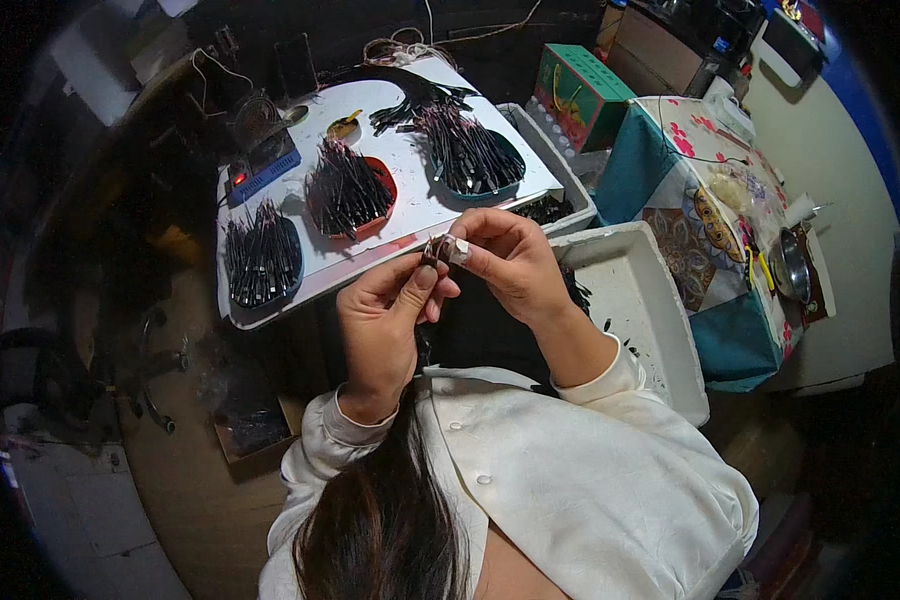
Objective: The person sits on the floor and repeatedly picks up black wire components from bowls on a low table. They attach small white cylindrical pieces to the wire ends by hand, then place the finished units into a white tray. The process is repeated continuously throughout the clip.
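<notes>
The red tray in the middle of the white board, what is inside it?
The red tray holds a fanned heap of thin dark sticks with pinkish tips. They cover nearly all of its floor, so anything beneath them is hidden.

green box (582, 92), metal bowl (790, 266), patterned cloth (705, 175)

Free passage is left over the bare strip of the white board (410, 165) between the red tray (355, 192) and teal tray (475, 160) of dark sticks, while the way leftward is blocked by the dark tray (262, 258) and rightward by the white tub (635, 300).
</notes>
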### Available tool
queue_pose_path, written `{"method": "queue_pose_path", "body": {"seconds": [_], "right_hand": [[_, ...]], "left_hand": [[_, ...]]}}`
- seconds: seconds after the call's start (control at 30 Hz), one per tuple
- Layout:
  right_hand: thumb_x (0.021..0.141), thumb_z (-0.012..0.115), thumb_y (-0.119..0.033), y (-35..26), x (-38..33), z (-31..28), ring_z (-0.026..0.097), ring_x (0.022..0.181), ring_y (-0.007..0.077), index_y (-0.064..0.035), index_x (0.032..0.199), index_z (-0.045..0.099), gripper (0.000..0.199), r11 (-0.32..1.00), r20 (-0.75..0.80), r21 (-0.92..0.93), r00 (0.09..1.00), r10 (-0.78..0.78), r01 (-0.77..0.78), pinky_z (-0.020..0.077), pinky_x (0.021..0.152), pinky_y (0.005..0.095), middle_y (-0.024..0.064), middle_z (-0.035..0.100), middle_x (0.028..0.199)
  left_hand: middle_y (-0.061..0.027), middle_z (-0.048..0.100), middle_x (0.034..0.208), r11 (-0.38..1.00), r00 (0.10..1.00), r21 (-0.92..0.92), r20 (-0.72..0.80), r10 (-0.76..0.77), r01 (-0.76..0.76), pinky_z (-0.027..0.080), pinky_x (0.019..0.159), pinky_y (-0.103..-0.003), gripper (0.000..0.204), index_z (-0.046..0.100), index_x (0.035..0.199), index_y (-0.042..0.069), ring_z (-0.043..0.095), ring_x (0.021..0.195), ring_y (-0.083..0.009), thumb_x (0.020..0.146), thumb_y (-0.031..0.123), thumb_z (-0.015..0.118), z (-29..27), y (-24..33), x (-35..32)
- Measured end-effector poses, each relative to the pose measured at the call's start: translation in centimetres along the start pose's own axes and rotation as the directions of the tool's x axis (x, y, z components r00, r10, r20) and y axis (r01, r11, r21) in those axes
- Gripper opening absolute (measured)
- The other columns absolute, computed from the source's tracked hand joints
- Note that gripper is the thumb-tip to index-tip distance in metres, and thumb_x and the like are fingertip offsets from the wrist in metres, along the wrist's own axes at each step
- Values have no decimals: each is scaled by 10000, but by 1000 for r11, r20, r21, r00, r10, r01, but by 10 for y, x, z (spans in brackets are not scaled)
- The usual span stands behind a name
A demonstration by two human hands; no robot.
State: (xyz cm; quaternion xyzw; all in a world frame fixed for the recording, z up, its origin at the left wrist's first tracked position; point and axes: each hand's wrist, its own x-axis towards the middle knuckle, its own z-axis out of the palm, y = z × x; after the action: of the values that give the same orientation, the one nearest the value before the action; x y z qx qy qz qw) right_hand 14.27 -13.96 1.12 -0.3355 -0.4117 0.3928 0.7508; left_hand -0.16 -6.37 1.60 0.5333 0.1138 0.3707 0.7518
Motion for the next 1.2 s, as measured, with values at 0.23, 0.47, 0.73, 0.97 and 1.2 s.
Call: {"method": "queue_pose_path", "body": {"seconds": [0.23, 0.47, 0.73, 0.97, 1.2], "right_hand": [[897, 623, -30, -5, -3, -2, 633, 802, 119, 51, 992, 609, 125, 997, 71, -65, 997, -38, 43, 527, 701, 240, 83, 656, 904], [911, 596, -101, 15, -12, 4, 616, 730, 171, 20, 1025, 570, 168, 822, 67, 509, 964, 259, -256, 529, 691, 315, 112, 633, 903], [895, 609, -60, 10, -13, 0, 575, 743, 106, 22, 1012, 563, 150, 934, -10, 326, 987, 159, -147, 508, 674, 257, 73, 604, 876], [896, 618, -64, 10, -14, -2, 566, 752, 90, 14, 1003, 574, 140, 851, 65, 454, 963, 263, -263, 483, 682, 217, 54, 617, 886], [906, 604, -69, 11, -16, -9, 559, 751, 75, 6, 1058, 550, 178, 856, 83, 425, 955, 286, -294, 477, 671, 196, 43, 600, 908]], "left_hand": [[-98, 670, 791, 1000, 1000, 2, 22, 3, -3, 393, 542, -190, 196, 656, 1045, -64, 514, 602, -80, 918, 79, 611, 1, -5, 1], [-107, 665, 809, 971, 993, -225, 100, -59, 80, 380, 528, -177, 186, 649, 1033, -71, 521, 604, -79, 915, 65, 606, -2, -7, 0], [-116, 686, 887, 984, 989, -141, 112, -93, 109, 404, 541, -176, 189, 649, 1049, -66, 590, 671, -97, 922, 62, 593, -5, -5, -2], [-117, 680, 884, 980, 982, -124, 127, -142, 158, 403, 531, -181, 168, 653, 1030, -67, 590, 671, -96, 917, 42, 594, -4, -9, -3], [-117, 678, 860, 952, 956, -158, 182, -232, 261, 388, 509, -170, 146, 657, 1001, -74, 576, 637, -82, 913, 24, 592, -7, -10, -2]]}}
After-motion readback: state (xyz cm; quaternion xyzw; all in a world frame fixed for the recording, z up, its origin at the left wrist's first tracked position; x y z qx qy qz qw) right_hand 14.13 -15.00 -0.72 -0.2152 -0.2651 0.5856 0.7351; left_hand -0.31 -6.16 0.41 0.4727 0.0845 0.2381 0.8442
